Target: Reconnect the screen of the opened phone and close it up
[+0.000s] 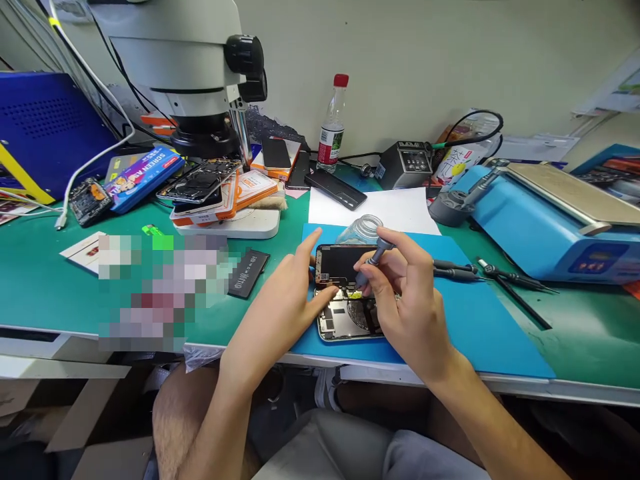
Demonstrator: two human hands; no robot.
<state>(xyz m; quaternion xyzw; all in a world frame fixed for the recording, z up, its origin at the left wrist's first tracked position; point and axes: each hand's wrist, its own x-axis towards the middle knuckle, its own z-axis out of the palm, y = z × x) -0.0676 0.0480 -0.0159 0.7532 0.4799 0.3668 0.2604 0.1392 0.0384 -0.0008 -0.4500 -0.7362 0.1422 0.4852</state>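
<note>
An opened smartphone (pixel 345 320) lies on the blue mat, its inner parts exposed and a round coil showing near the middle. Its detached-side screen panel (pixel 340 261) is just behind the body. At the phone's left side is my left hand (pixel 285 300), thumb over the body's edge and index finger raised beside the panel; its other fingers are hidden. My right hand (pixel 413 293) grips a grey precision screwdriver (pixel 373 262), index finger on its top end, tip down over the phone's upper inside. The tip's exact contact is hidden.
A clear round container (pixel 363 230) stands behind the phone. More screwdrivers (pixel 455 270) lie at the mat's right, near a blue machine (pixel 540 220). A black battery (pixel 249 273) is to the left. A microscope (pixel 195 87) rises over stacked phones and boxes; a bottle (pixel 332 130) stands behind.
</note>
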